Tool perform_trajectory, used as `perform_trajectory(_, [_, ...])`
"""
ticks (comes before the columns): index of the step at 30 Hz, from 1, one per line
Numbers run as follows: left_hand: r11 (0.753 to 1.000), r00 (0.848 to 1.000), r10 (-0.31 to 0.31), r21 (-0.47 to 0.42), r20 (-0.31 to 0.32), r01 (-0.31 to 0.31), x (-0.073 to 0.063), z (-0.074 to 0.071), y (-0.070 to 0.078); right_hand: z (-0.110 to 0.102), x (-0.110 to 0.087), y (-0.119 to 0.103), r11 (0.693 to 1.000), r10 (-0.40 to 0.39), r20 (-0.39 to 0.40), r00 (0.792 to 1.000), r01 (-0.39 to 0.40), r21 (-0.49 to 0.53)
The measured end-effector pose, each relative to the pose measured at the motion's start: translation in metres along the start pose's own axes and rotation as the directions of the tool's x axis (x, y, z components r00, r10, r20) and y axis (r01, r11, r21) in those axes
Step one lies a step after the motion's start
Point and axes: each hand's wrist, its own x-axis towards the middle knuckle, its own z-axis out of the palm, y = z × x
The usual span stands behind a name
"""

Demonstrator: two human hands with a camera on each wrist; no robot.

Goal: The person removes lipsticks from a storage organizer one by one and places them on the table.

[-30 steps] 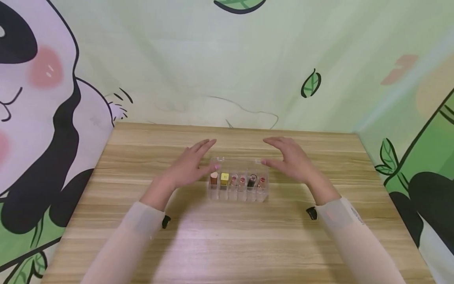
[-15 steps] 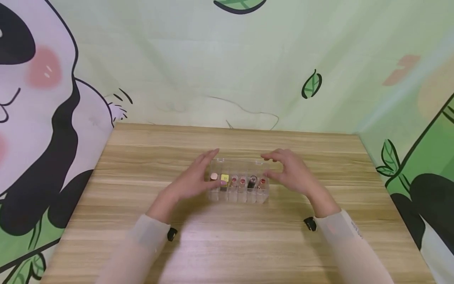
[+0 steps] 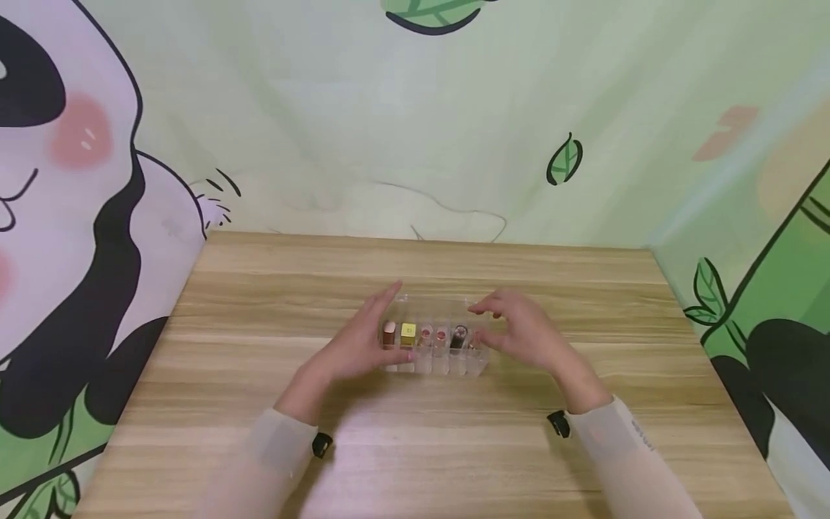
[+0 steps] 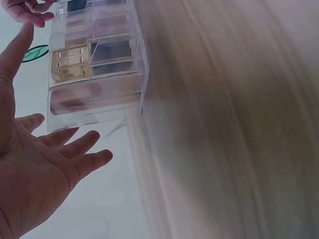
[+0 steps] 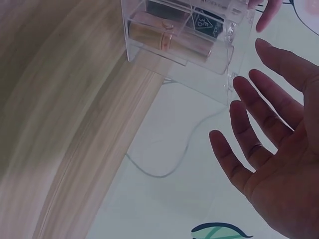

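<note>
Clear case: one
Small items inside: six
Left hand: one, nine o'clock of case
Right hand: one, three o'clock

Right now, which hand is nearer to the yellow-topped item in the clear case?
Left. The left hand is at the left end of the clear case, its thumb close to the yellow-topped item; the right hand is at the opposite end.

A clear, divided case on the wooden table holds six cosmetics in a row.
</note>
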Motion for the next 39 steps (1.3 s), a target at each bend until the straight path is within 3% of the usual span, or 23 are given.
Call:
perform_trajectory(10, [0.999, 0.998, -0.047, -0.017, -0.049, 0.046, -0.002, 0.014, 0.000, 0.011, -0.002, 0.000, 0.988, -0.070, -0.015, 0.997, 0.068, -0.141])
perform_trajectory(22, [0.996, 0.991, -0.078, 0.027, -0.111, 0.081, -0.002, 0.024, -0.001, 0.018, -0.001, 0.001, 0.972, -0.070, -0.006, 0.998, 0.066, -0.225])
perform_trajectory(33, [0.996, 0.988, -0.085, 0.015, -0.131, 0.087, -0.002, 0.025, -0.002, 0.022, 0.000, 0.002, 0.969, -0.053, 0.002, 0.999, 0.052, -0.242])
perform_trajectory(39, [0.995, 0.990, -0.098, -0.017, -0.103, 0.097, -0.004, 0.026, -0.003, 0.023, -0.001, 0.001, 0.973, -0.041, -0.006, 0.999, 0.039, -0.228])
